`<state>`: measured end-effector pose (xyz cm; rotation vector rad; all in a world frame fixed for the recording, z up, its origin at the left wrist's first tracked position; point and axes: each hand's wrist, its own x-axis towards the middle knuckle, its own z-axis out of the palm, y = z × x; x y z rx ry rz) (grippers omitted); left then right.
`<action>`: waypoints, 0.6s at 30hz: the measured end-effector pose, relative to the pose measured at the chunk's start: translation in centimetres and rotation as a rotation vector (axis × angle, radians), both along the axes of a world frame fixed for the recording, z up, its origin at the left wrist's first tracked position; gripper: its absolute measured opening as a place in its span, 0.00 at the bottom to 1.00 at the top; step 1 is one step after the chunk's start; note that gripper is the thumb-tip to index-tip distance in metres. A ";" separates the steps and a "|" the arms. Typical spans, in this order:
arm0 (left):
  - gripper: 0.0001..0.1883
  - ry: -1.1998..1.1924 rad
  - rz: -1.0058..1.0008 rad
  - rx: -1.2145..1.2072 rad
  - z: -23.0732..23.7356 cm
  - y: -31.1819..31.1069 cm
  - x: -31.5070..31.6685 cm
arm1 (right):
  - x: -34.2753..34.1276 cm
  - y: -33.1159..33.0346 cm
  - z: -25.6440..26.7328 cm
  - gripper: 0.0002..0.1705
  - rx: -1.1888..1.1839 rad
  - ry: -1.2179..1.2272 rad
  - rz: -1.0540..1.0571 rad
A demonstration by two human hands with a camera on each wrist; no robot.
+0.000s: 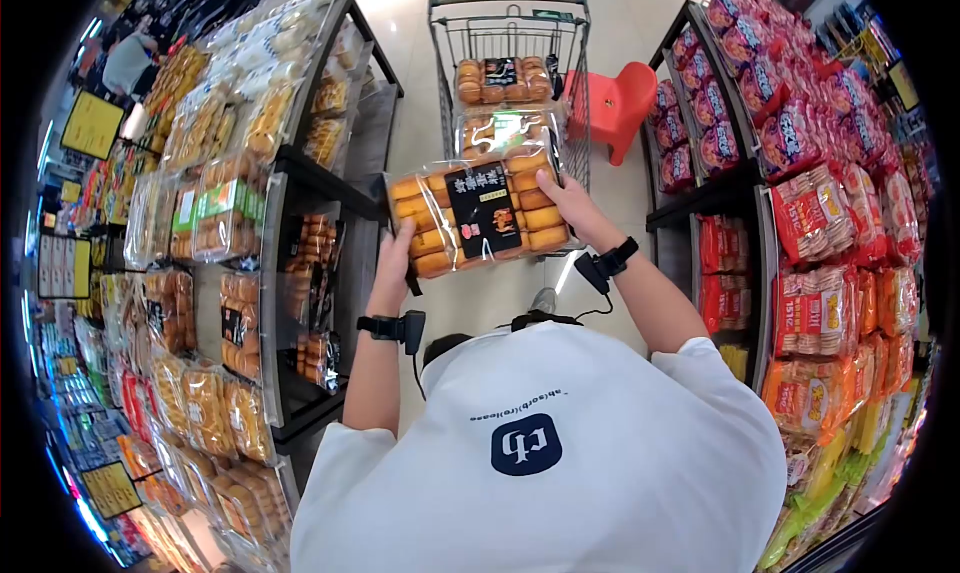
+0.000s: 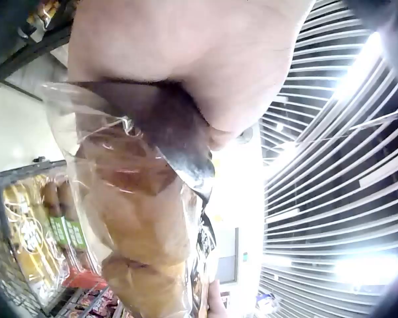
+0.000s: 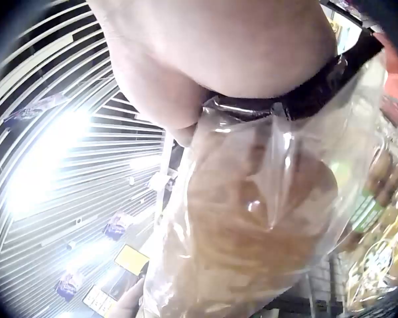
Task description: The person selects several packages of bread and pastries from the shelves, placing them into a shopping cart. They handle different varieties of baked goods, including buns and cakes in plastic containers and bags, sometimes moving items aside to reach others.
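Observation:
A clear plastic pack of golden-brown cakes [image 1: 425,211] with a black label is held up in front of the chest, slightly tilted. My left hand [image 1: 393,265] grips its left end, thumb on the front face. On the opposite end, my right hand [image 1: 580,213] holds the pack with its thumb over the front. The left wrist view shows the palm close over the dark edge of the wrapper [image 2: 146,212]. From the right wrist, the bag's clear film [image 3: 252,218] looks wrinkled below the hand. The fingers behind the pack are mostly hidden.
Ahead stands a wire shopping cart [image 1: 510,28] holding more bread packs [image 1: 502,79]. A red plastic seat [image 1: 612,108] is right of it. Shelves of packaged bread [image 1: 215,213] line the left side, and shelves of red and pink snack bags [image 1: 815,223] the right.

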<state>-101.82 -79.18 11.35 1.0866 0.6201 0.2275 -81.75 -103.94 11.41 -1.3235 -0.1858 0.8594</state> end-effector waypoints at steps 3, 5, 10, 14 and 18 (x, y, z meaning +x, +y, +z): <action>0.22 0.046 -0.076 0.067 0.7 -2.9 4.0 | 2.7 -3.4 -1.2 0.34 -0.074 -0.079 -0.043; 0.21 0.105 -0.177 0.022 0.6 -3.3 6.0 | 4.1 -4.7 -1.8 0.34 -0.060 -0.078 -0.018; 0.21 0.158 -0.269 -0.001 -0.7 -3.0 10.3 | 6.3 -5.7 -4.0 0.34 -0.068 -0.071 0.012; 0.22 0.214 -0.285 -0.074 -2.1 -0.9 14.6 | 8.6 -4.7 -2.9 0.33 -0.050 0.059 -0.009; 0.20 0.171 -0.134 -0.080 -5.2 4.1 21.2 | 14.6 -1.2 -6.2 0.36 -0.164 -0.131 -0.098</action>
